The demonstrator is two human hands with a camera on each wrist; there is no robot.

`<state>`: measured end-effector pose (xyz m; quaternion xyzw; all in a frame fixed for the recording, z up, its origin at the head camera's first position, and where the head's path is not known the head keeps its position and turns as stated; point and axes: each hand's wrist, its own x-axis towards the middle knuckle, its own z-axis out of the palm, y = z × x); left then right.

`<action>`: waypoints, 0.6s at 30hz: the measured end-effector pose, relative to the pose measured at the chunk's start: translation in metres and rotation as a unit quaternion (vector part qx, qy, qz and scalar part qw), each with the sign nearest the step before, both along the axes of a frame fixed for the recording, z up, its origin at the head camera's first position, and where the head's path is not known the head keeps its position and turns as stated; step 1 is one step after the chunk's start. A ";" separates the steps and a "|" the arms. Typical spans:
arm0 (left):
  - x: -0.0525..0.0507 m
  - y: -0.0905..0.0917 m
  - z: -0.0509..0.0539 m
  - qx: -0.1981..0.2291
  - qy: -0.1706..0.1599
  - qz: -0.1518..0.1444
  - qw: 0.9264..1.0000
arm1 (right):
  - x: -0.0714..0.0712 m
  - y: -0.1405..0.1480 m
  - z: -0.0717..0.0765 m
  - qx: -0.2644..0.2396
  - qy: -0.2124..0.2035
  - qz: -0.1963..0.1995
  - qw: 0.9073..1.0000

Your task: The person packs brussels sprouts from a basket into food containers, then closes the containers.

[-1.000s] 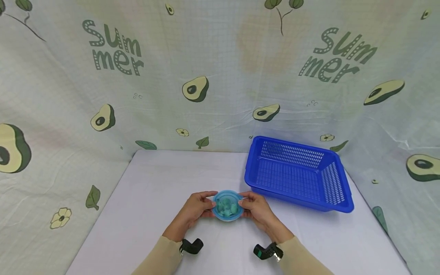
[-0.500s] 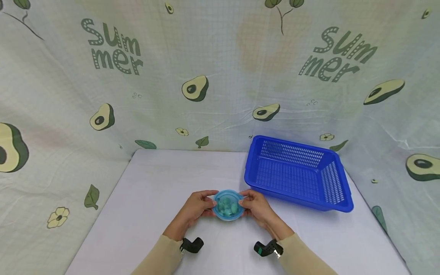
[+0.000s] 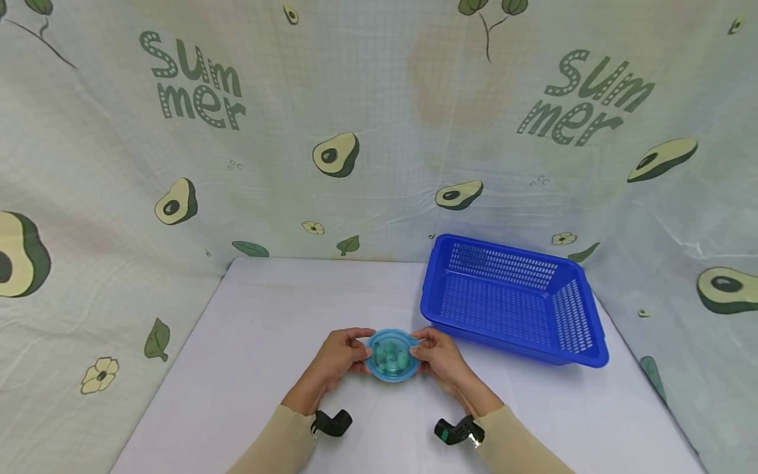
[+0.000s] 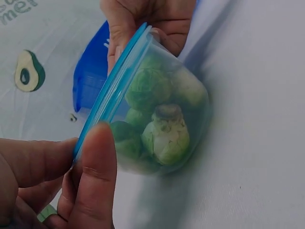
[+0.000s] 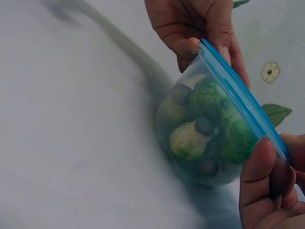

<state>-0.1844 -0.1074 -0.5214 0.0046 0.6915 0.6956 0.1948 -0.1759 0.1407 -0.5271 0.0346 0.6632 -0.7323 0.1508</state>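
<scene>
Between both hands is a small clear plastic container (image 3: 392, 368) with a round blue lid (image 4: 107, 90) on it. Several Brussels sprouts (image 4: 164, 136) show through its see-through wall, and also in the right wrist view, where the sprouts (image 5: 190, 140) lie heaped together. My left hand (image 3: 342, 355) pinches the lid's rim on the left with thumb and fingers. On the opposite side my right hand (image 3: 441, 359) pinches the rim likewise. In the wrist views the lid is tilted on edge, lying against the container's mouth.
A blue slotted plastic basket (image 3: 503, 342) stands at the right rear of the white-covered table (image 3: 308, 289). Behind and at both sides hangs a pale cloth (image 3: 385, 99) printed with avocados. Each wrist carries a black strapped camera, such as the left wrist camera (image 3: 333, 423).
Both hands keep their hold on the lidded container, which stays in nearly the same place. Only slight shifts of the right wrist and of the head view show.
</scene>
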 end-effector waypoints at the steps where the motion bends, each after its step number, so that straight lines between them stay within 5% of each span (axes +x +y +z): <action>1: 0.000 -0.001 0.000 -0.002 0.003 0.001 1.000 | 0.000 -0.001 0.000 -0.002 0.001 0.000 1.000; 18: 0.005 -0.010 0.003 0.030 -0.015 -0.034 0.999 | 0.005 0.002 0.004 -0.008 -0.020 -0.002 1.000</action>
